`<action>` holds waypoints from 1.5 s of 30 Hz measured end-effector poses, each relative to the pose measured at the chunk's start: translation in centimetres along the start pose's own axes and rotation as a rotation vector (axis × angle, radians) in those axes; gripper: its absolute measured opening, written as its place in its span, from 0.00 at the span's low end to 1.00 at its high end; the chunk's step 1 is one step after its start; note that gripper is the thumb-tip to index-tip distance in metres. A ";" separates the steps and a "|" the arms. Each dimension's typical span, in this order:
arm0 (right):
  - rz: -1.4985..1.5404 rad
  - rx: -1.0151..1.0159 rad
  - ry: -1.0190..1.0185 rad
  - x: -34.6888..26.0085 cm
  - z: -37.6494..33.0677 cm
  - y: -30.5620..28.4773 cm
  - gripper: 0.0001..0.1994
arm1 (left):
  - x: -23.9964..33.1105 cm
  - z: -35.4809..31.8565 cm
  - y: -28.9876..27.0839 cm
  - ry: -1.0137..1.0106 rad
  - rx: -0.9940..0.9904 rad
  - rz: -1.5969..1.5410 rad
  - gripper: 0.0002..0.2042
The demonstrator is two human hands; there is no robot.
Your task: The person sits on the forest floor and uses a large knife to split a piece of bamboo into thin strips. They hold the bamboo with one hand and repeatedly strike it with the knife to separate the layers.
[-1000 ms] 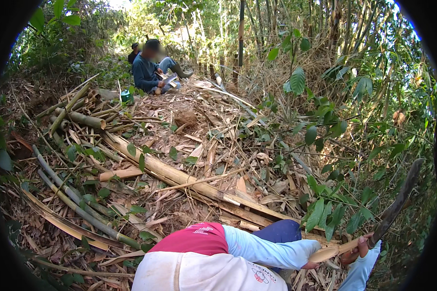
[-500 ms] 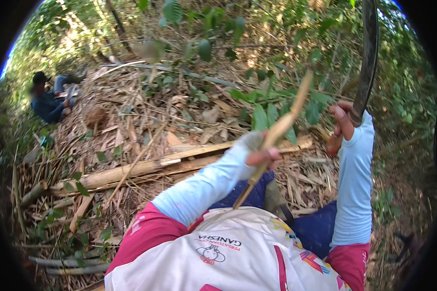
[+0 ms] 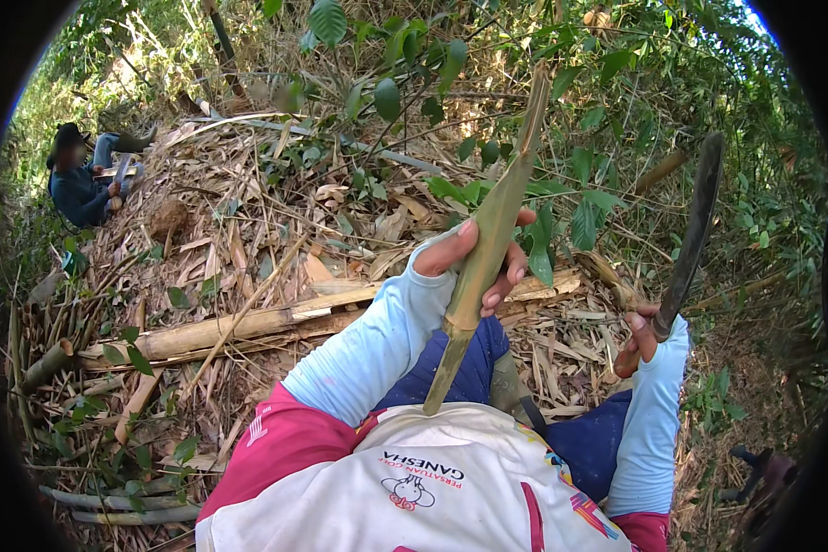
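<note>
The left hand is clamped on a bamboo piece, which lies between the thumb at its left edge and the fingertips curled past its right; the piece slants across the view of the pole, its upper end beyond it; right of the pole, the right hand has fingers wrapped round a knife, blade upward.

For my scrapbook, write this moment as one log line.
left hand: holds bamboo piece | right hand: holds knife | pole: on ground
</note>
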State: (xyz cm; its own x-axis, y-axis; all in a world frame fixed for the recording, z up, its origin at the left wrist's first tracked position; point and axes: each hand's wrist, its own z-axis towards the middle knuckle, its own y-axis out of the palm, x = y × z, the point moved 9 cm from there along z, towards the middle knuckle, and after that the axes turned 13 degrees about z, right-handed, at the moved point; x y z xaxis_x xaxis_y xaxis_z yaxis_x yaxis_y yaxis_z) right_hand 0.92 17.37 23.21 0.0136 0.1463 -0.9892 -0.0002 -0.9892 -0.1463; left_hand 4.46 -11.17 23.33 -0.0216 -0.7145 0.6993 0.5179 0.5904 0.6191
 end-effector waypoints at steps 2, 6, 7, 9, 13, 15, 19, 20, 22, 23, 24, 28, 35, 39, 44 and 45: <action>-0.052 -0.013 0.011 2.0 0.0 -0.7 0.19 | 0.1 -0.1 -0.1 0.004 0.007 -0.001 0.36; 0.019 -0.022 0.082 5.5 -0.8 -0.6 0.19 | 0.1 -0.7 -0.6 0.002 0.055 -0.015 0.36; 0.039 -0.026 0.103 6.1 -1.1 -0.4 0.19 | 0.1 -0.9 -0.9 0.000 0.070 -0.021 0.36; 0.082 -0.028 0.140 7.4 -1.8 -0.2 0.19 | -0.4 -1.5 -1.7 0.008 0.112 -0.023 0.34; 0.120 -0.044 0.191 9.9 -2.6 0.4 0.16 | -2.4 -3.7 -3.7 -0.023 0.247 -0.115 0.32; 0.098 -0.023 0.192 10.0 -3.0 0.4 0.14 | -3.1 -4.4 -4.1 -0.049 0.259 -0.090 0.35; 0.078 -0.077 0.205 10.6 -4.0 1.2 0.14 | -4.6 -6.8 -3.4 -0.108 0.326 -0.041 0.39; 0.087 -0.095 0.202 11.1 -4.2 1.5 0.15 | -4.8 -7.6 -3.1 -0.108 0.335 -0.063 0.38; 0.062 -0.079 0.188 11.3 -4.6 1.6 0.15 | -5.2 -8.0 -2.6 -0.099 0.317 -0.116 0.34; 0.049 -0.072 0.181 11.3 -5.0 1.7 0.15 | -5.5 -8.5 -2.3 -0.133 0.337 -0.109 0.34; 0.043 -0.096 0.181 10.7 -5.1 2.0 0.15 | -5.7 -8.5 -2.1 -0.155 0.352 -0.097 0.33; 0.033 -0.137 0.262 7.5 -6.2 3.6 0.16 | -6.4 -8.9 -1.5 -0.206 0.327 -0.076 0.36; -0.121 -0.196 -0.042 3.1 -6.3 4.9 0.16 | -8.3 -9.1 -0.4 -0.328 0.379 0.179 0.21; -0.446 -0.228 -0.254 -0.2 -6.3 6.0 0.14 | -8.2 -8.7 0.2 -0.411 0.358 0.318 0.10; -0.775 -0.301 -0.242 0.3 -6.2 6.9 0.21 | -8.8 -8.2 0.4 -0.493 0.292 0.520 0.20; -0.948 -0.433 -0.133 0.0 -5.8 8.1 0.20 | -8.9 -8.2 0.4 -0.512 0.276 0.550 0.22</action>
State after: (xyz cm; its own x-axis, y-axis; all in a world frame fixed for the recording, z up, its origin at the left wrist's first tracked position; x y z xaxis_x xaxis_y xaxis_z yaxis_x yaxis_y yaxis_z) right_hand 6.67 9.35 22.12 -0.2892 0.8341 -0.4698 0.3112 -0.3822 -0.8701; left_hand 11.84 -7.66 14.43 -0.2489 -0.0721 0.9658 0.3395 0.9275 0.1568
